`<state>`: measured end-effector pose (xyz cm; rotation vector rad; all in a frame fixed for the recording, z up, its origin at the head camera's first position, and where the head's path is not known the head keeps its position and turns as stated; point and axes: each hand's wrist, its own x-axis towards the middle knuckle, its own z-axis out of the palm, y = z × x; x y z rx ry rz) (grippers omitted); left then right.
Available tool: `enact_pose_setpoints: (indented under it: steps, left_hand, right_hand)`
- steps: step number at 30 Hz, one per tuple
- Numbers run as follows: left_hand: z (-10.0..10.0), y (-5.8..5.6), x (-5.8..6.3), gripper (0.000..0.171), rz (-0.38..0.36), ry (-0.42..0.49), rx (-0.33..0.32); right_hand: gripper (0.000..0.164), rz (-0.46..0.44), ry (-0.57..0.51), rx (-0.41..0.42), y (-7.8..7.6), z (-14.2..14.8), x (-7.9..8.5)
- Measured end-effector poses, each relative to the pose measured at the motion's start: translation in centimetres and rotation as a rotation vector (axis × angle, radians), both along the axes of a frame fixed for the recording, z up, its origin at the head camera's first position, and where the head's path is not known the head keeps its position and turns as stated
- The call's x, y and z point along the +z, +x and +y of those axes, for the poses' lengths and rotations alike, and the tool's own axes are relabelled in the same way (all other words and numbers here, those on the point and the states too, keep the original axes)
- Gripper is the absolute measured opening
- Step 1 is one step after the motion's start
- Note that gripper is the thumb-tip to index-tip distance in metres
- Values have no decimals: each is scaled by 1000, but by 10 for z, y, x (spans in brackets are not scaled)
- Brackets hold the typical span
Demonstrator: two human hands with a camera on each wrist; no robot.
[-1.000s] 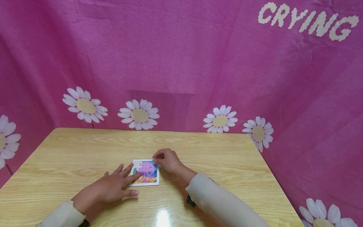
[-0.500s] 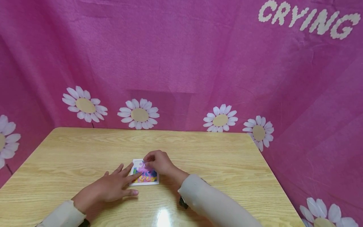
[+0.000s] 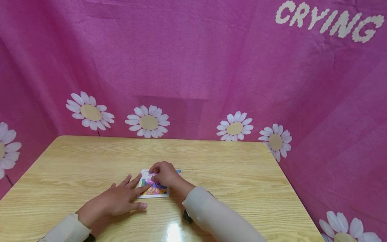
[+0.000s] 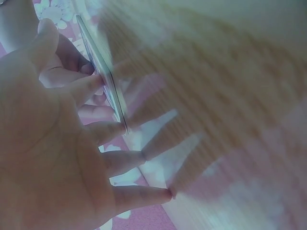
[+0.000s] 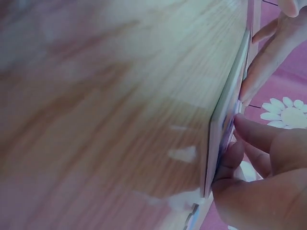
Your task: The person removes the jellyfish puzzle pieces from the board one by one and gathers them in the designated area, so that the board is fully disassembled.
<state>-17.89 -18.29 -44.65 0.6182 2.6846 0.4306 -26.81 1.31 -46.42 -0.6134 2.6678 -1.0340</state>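
Note:
A small jigsaw puzzle (image 3: 155,191) in a white frame, with a pink cartoon creature over blue and yellow, lies mid-table in the head view. My left hand (image 3: 118,201) spreads its fingers across the frame's left side, one fingertip on the picture. Over the upper part, my right hand (image 3: 167,174) pinches a pink puzzle piece (image 3: 153,174) between thumb and finger, low at the picture's upper left; its fingers hide much of it. From the right wrist view, curled fingers (image 5: 254,136) meet the face of the puzzle tray (image 5: 214,129). In the left wrist view the tray (image 4: 103,72) shows edge-on.
A loose blue and pink piece (image 3: 179,171) lies on the table just right of the frame, partly behind the right hand. The wooden table (image 3: 235,168) reaches back to a pink curtain (image 3: 181,67) printed with daisies.
My right hand has moved left from the frame's upper right corner to the picture's upper left, uncovering the loose piece on the table. The left hand has stayed in place.

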Motion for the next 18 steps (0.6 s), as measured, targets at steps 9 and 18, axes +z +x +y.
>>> enact_pose_setpoints:
  steps: [9,18]
  left_hand:
    - [0,2,1,76,17,8,-9]
    - [1,1,1,76,22,2,-15]
  right_hand:
    - [13,10,86,4,-1,-6,3]
    - [15,8,105,-20,3,-7,6]
